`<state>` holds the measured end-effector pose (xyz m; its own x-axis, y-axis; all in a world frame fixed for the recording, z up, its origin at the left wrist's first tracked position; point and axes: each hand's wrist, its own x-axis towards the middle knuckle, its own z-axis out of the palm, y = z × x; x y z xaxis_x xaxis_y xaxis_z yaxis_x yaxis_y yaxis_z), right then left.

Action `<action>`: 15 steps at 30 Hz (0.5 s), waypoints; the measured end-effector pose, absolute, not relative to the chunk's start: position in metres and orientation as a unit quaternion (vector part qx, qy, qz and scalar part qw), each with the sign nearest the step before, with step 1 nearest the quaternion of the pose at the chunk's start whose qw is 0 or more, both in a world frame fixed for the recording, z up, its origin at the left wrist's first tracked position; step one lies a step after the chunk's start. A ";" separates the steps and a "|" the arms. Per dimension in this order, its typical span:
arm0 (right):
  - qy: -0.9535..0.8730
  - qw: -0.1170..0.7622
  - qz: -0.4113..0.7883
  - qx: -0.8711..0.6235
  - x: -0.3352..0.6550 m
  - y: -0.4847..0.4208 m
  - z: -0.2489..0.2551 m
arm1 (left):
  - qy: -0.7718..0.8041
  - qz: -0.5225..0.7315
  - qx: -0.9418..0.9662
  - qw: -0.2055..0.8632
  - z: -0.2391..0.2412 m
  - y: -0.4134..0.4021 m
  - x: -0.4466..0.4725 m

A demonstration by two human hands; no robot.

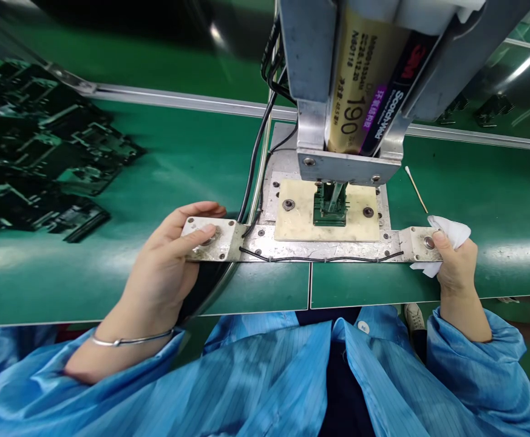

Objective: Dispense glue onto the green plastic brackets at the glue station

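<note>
My left hand (pixel 164 267) lies on the left wing of a metal fixture plate (pixel 319 250), its fingers stretched over a round button there. My right hand (pixel 453 261) is closed around a crumpled white cloth (pixel 451 233), with the thumb pressing the button (pixel 428 242) on the plate's right wing. Between the hands sits a cream-coloured block (pixel 301 221) holding a small green part (pixel 331 209). Directly above that part hangs a dispensing head (pixel 351 85) carrying a gold and black adhesive cartridge.
A pile of dark green and black parts (pixel 41 152) lies on the green bench at far left. A cotton swab (pixel 416 188) rests right of the fixture. Black cables (pixel 258 152) run down from the dispenser to the plate. More dark parts (pixel 492 109) sit at back right.
</note>
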<state>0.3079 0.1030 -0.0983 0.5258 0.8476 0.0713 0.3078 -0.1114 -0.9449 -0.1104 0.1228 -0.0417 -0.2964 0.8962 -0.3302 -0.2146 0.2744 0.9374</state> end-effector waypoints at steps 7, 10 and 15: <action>-0.422 0.523 0.240 -0.701 0.311 0.103 -0.103 | 0.605 0.533 0.284 0.519 -0.042 0.122 -0.112; -0.425 0.519 0.237 -0.703 0.315 0.103 -0.106 | 0.601 0.536 0.282 0.522 -0.042 0.122 -0.110; -0.432 0.517 0.238 -0.699 0.315 0.101 -0.105 | 0.608 0.525 0.274 0.528 -0.042 0.122 -0.111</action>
<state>0.3153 0.1013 -0.1050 0.5134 0.8504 0.1152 0.3587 -0.0907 -0.9290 -0.1108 0.1218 -0.0424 -0.2908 0.8889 -0.3539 -0.2217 0.2972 0.9287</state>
